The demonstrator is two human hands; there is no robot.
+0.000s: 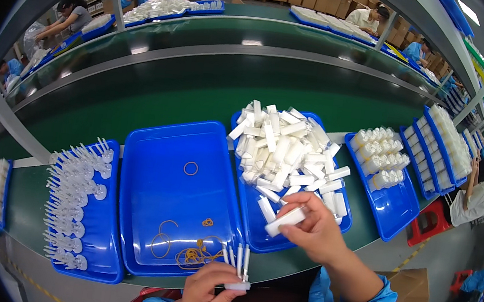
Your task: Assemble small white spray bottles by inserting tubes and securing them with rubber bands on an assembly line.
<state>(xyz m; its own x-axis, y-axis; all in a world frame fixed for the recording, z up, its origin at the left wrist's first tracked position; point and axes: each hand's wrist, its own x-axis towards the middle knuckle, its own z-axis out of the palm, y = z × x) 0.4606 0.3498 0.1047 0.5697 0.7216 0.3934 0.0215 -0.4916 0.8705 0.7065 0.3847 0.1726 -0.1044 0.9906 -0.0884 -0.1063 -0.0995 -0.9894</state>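
Note:
My left hand (208, 293) pinches the pale base of a pronged plastic piece (239, 264), whose several white prongs point upward over the near edge of the middle blue tray (165, 142). In my right hand (319, 231) is a small white rectangular block (286, 220), held between thumb and fingers above the near part of another blue tray (261, 243). Behind that hand, this tray carries a heap of similar white blocks (284, 150), some in clear wrapping. Tan rubber bands (200, 256) lie in the middle tray, close to my left hand.
At left, a blue tray (101, 242) bears rows of clear pronged pieces (69, 203). To the right stands a tray (393, 213) with bundled white pieces, then stacked trays (432, 155). A green conveyor (172, 83) runs behind. Co-workers sit across and at right; a cardboard box (407, 301) is below.

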